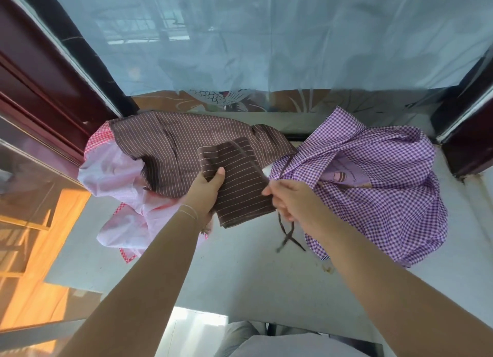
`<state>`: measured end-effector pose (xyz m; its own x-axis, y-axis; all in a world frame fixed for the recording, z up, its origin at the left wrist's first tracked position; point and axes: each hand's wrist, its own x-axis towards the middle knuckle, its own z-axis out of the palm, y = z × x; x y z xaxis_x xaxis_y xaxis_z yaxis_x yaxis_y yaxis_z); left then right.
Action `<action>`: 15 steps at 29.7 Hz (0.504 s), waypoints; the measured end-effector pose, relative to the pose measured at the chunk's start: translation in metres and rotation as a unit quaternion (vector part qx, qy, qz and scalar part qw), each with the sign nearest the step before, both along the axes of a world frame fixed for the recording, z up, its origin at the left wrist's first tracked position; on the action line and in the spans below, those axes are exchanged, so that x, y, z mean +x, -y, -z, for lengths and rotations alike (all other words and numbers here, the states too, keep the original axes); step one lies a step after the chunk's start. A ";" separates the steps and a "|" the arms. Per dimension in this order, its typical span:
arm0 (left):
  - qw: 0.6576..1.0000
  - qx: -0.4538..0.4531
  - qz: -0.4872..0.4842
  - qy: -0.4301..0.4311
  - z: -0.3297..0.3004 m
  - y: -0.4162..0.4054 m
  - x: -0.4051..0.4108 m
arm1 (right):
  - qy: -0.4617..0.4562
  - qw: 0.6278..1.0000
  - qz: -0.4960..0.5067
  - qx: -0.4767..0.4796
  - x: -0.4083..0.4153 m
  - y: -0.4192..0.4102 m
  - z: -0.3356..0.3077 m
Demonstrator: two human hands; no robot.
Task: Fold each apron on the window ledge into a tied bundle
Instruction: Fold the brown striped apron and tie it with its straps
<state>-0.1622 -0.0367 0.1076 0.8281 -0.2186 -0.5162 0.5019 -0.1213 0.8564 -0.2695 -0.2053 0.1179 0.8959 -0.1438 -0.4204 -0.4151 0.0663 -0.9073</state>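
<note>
The left hand (206, 189) pinches the folded brown striped apron (237, 185) above the ledge (240, 271); the right hand (289, 200) grips its tie strap (286, 235) (ends dangling). A purple checked apron (386, 196) lies just beside, a pink apron (120, 196) left.

Left grip (206, 193) thumb-up and pinching, right grip (289, 200) curled, forearms extended

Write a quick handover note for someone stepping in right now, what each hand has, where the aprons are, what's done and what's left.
Left hand grips the folded dark brown striped apron bundle.
Right hand pinches its dark brown tie strap, running across the bundle, loose ends dangling.
Done: this apron is folded; not yet tied.
Left: the loose brown pinstriped apron, pink apron with red checked trim and purple gingham apron, all unfolded on the grey window ledge.
</note>
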 end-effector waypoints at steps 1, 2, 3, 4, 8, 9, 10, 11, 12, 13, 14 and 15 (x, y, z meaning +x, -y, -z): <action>1.000 0.002 0.017 -0.013 -0.001 -0.004 0.002 | 0.002 0.998 0.049 -0.044 0.004 0.007 0.001; 0.999 0.003 0.031 -0.031 -0.001 -0.009 0.005 | 0.019 0.983 0.081 -0.161 0.010 0.015 0.004; 0.998 0.002 0.044 -0.054 -0.002 -0.013 0.006 | 0.044 0.938 0.088 -0.332 0.013 0.024 0.007; 0.996 -0.001 0.053 -0.077 -0.002 -0.016 0.007 | 0.075 0.869 0.067 -0.484 0.015 0.031 0.013; 0.984 -0.025 0.111 -0.134 0.000 -0.016 0.008 | 0.288 0.736 -0.172 -0.588 0.008 0.024 0.035; 0.981 -0.032 0.131 -0.139 0.002 -0.013 0.006 | 0.341 0.718 -0.199 -0.573 0.005 0.018 0.041; 0.979 -0.035 0.148 -0.138 0.004 -0.011 0.005 | 0.383 0.694 -0.218 -0.569 0.001 0.014 0.046; 0.977 -0.037 0.159 -0.139 0.008 -0.009 0.003 | 0.411 0.669 -0.237 -0.572 -0.002 0.011 0.054; 0.975 -0.040 0.168 -0.138 0.016 -0.010 0.002 | 0.423 0.649 -0.256 -0.579 -0.003 0.009 0.063; 0.973 -0.045 0.180 -0.138 0.025 -0.012 0.001 | 0.423 0.635 -0.272 -0.586 -0.005 0.007 0.074; 0.970 -0.048 0.195 -0.134 0.036 -0.016 0.001 | 0.414 0.632 -0.288 -0.589 -0.007 0.007 0.085; 0.968 -0.049 0.205 -0.135 0.054 -0.020 0.001 | 0.399 0.633 -0.303 -0.591 -0.009 0.007 0.098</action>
<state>-0.1615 -0.0168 0.0536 0.4984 -0.5593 -0.6624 0.6366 -0.2825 0.7176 -0.2782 -0.2121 0.0199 0.7964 0.5360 0.2801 0.5816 -0.8058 -0.1117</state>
